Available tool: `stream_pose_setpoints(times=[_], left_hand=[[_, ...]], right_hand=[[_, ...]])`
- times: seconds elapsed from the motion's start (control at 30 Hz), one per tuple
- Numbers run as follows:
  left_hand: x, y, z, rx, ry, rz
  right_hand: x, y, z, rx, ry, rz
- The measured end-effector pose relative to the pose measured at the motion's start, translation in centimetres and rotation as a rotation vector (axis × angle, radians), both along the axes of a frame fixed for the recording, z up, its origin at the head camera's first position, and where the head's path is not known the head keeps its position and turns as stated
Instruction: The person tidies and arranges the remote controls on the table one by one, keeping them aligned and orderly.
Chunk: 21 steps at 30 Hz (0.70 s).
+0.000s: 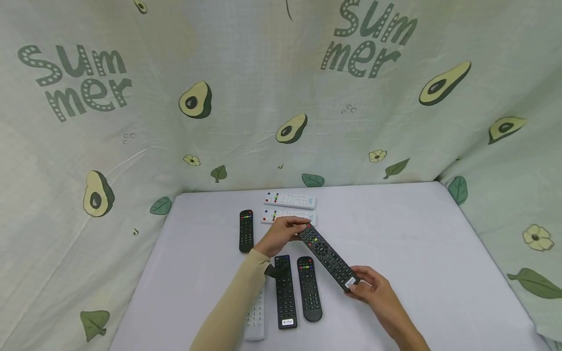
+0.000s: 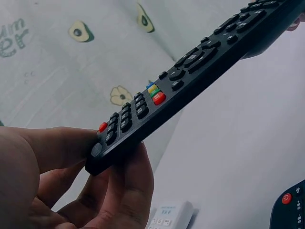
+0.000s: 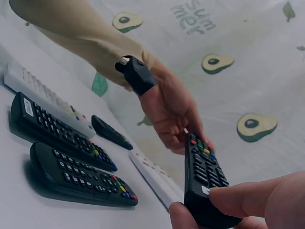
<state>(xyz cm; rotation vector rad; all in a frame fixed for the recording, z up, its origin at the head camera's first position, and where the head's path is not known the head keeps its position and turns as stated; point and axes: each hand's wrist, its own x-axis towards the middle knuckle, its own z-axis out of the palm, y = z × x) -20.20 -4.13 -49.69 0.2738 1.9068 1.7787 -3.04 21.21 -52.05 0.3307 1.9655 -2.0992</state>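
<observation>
Both hands hold a long black remote control [image 1: 328, 257] slantwise above the table. My left hand [image 1: 281, 237] pinches its upper end, by the red button; in the left wrist view the thumb lies over the top and fingers are beneath. At the lower end, beside a white label, my right hand [image 1: 374, 288] grips it between thumb and fingers, as the right wrist view also shows. Below the held remote lie a round-ended black remote [image 1: 310, 295] and a black remote with a white label [image 1: 286, 304]. The left sleeve partly covers a white remote [image 1: 255, 319].
Two white remotes lie sideways at the back, one [image 1: 290, 200] behind the other [image 1: 276, 215], which the left hand partly covers. A smaller black remote [image 1: 246, 234] lies left of them. The white table [image 1: 439, 253] meets a hanging avocado-print cloth [image 1: 246, 97] behind.
</observation>
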Motion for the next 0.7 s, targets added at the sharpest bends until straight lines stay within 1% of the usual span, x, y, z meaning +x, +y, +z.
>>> stream_pose_setpoints(times=[0.13,0.27,0.4,0.57,0.7], left_hand=[[-0.3,0.6,0.0,-0.019,-0.015,-0.026],[-0.5,1.1,-0.2,-0.038,-0.017,-0.05],[-0.5,1.6,-0.2,-0.067,-0.008,-0.075],[-0.5,2.0,-0.2,-0.089,-0.002,-0.117],[-0.5,2.3,-0.2,-0.107,0.012,-0.16]], right_hand=[[0.5,0.1,-0.1,-0.006,-0.013,0.067],[0.9,0.0,-0.5,0.008,-0.042,0.116],[1.2,-0.1,-0.8,-0.015,-0.035,0.159],[1.4,-0.3,-1.0,-0.011,-0.039,0.203],[1.6,-0.3,-1.3,0.0,-0.056,0.214]])
